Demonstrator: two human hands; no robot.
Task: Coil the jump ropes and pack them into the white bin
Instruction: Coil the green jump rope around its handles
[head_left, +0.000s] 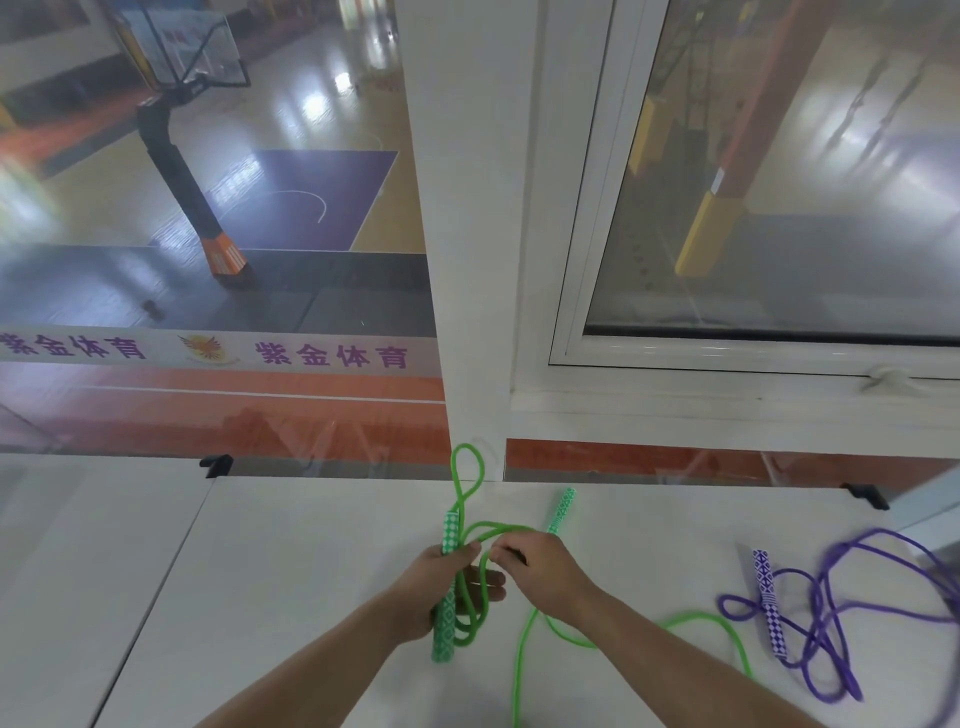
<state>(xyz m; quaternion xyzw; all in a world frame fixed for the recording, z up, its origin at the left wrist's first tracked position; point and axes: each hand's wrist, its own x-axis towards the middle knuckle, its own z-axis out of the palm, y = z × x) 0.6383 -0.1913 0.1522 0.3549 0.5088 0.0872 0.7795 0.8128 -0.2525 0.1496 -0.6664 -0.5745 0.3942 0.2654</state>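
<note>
Your left hand (441, 587) grips a green handle (447, 592) and some loops of the green rope (524, 654) — low in the middle of the frame. Your right hand (545, 571) pinches the rope just beside it. The other green handle (562, 510) lies on the table (311, 571) above. The purple rope (831, 613) lies at lower right.
</note>
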